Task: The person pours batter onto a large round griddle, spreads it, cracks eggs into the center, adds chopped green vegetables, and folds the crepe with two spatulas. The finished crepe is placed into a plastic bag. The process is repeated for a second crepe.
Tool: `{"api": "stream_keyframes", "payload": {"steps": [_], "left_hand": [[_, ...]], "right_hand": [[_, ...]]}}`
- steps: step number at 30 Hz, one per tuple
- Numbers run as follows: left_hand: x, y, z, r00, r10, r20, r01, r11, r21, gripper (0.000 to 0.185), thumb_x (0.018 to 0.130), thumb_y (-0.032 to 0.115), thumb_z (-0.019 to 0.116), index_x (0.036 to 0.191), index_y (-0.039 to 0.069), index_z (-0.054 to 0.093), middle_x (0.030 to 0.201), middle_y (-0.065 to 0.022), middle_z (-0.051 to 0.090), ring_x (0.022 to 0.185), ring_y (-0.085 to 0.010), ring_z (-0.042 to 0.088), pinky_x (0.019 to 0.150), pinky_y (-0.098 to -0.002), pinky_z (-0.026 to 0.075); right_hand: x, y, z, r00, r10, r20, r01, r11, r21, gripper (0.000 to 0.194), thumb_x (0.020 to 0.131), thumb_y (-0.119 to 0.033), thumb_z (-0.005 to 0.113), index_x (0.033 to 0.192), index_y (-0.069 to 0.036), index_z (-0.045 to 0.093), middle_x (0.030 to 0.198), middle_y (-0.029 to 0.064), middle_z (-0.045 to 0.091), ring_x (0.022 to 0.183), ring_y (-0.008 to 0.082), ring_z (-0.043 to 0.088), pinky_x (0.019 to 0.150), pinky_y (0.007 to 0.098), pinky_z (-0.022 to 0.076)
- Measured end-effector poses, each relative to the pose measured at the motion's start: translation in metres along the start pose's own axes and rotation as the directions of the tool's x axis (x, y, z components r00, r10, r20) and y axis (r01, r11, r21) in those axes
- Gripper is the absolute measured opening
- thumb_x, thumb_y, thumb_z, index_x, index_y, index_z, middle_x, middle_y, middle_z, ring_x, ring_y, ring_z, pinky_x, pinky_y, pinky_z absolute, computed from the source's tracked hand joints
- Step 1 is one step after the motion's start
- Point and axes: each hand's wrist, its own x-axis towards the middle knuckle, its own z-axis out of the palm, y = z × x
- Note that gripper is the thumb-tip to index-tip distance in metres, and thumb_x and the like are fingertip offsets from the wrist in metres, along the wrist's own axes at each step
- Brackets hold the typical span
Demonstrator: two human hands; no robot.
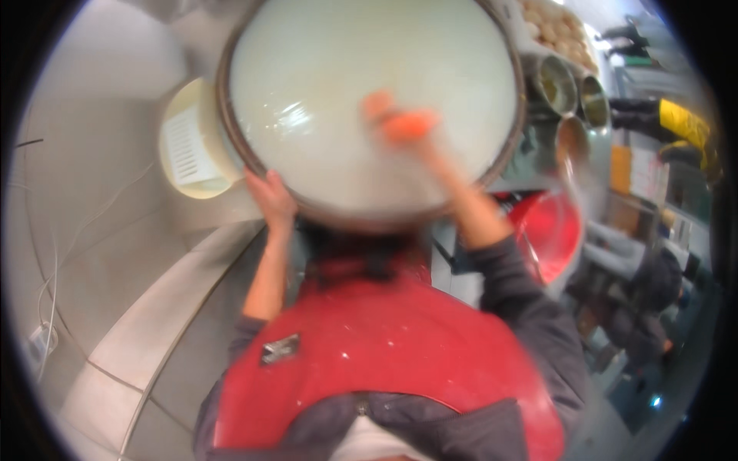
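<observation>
A large round vessel with a brown rim (225, 98) stands before me. Its broad, pale, glossy surface (323, 69) fills the upper middle of the view; whether this is liquid or a covering, I cannot tell. My left hand (274, 199) rests against the near left side of the rim, fingers on the edge and nothing seen in its grasp. Over the pale surface, my right hand (420, 137) is blurred by motion, its fingers around an orange object (379, 104) whose kind is too smeared to make out.
A cream tub (204, 98) with a white slotted piece (187, 147) adjoins the vessel's left side. Metal containers (557, 86), a red basin (556, 230) and many pale round items (556, 29) lie to the right. Further right are other people, one wearing yellow (683, 124). A white cable (55, 288) hangs left.
</observation>
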Motion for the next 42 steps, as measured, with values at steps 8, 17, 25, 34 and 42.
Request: {"api": "stream_keyframes", "payload": {"steps": [8, 17, 25, 34, 42], "left_hand": [[-0.010, 0.003, -0.006, 0.999, 0.025, -0.046, -0.021, 0.997, 0.075, 0.068, 0.095, 0.024, 0.050, 0.146, -0.012, 0.022, 0.147, -0.0325, 0.031, 0.138, -0.0446, 0.029, 0.116, -0.0455, 0.021], [-0.006, 0.026, -0.017, 0.991, -0.115, 0.067, 0.109, 0.991, 0.077, 0.065, 0.095, 0.019, 0.051, 0.147, -0.007, 0.024, 0.146, -0.0285, 0.035, 0.135, -0.0393, 0.035, 0.113, -0.0416, 0.026], [0.007, 0.054, -0.031, 0.991, -0.028, 0.129, 0.036, 0.997, -0.064, 0.062, 0.093, 0.013, 0.051, 0.147, -0.005, 0.027, 0.141, -0.0241, 0.042, 0.131, -0.0343, 0.040, 0.111, -0.0388, 0.028], [0.001, 0.025, -0.027, 0.990, -0.105, 0.099, 0.099, 0.993, 0.069, 0.063, 0.096, 0.021, 0.052, 0.147, -0.006, 0.026, 0.143, -0.0265, 0.038, 0.132, -0.0371, 0.037, 0.113, -0.0403, 0.026], [-0.006, 0.016, -0.021, 0.986, -0.143, 0.091, 0.152, 0.984, -0.093, 0.066, 0.098, 0.025, 0.048, 0.149, -0.008, 0.020, 0.150, -0.0288, 0.028, 0.140, -0.0407, 0.027, 0.117, -0.0422, 0.019]], "right_hand": [[-0.170, 0.071, 0.008, 0.877, 0.433, -0.207, -0.278, 0.810, 0.517, 0.022, 0.092, -0.017, 0.059, 0.109, -0.003, 0.061, 0.093, 0.0044, 0.064, 0.081, 0.0154, 0.061, 0.073, 0.0304, 0.0512], [0.020, 0.133, -0.163, 0.680, 0.301, -0.668, -0.405, 0.914, -0.001, 0.022, 0.086, -0.023, 0.066, 0.082, -0.002, 0.060, 0.075, 0.0043, 0.064, 0.064, 0.0158, 0.062, 0.062, 0.0321, 0.0504], [0.390, -0.018, 0.037, 0.969, -0.109, -0.221, 0.010, 0.913, -0.407, 0.054, 0.092, -0.042, 0.055, 0.114, 0.006, 0.060, 0.092, 0.0247, 0.069, 0.084, 0.0263, 0.068, 0.077, 0.0372, 0.0544], [0.007, -0.063, -0.024, 0.966, -0.005, 0.259, 0.024, 0.997, -0.069, 0.021, 0.087, -0.027, 0.062, 0.087, -0.006, 0.066, 0.068, 0.0106, 0.067, 0.060, 0.0221, 0.066, 0.057, 0.0373, 0.0508], [0.056, -0.085, 0.042, 0.951, -0.187, 0.246, 0.169, 0.981, 0.092, 0.031, 0.086, -0.038, 0.061, 0.086, -0.008, 0.067, 0.070, 0.0110, 0.068, 0.063, 0.0244, 0.066, 0.059, 0.0392, 0.0506]]}}
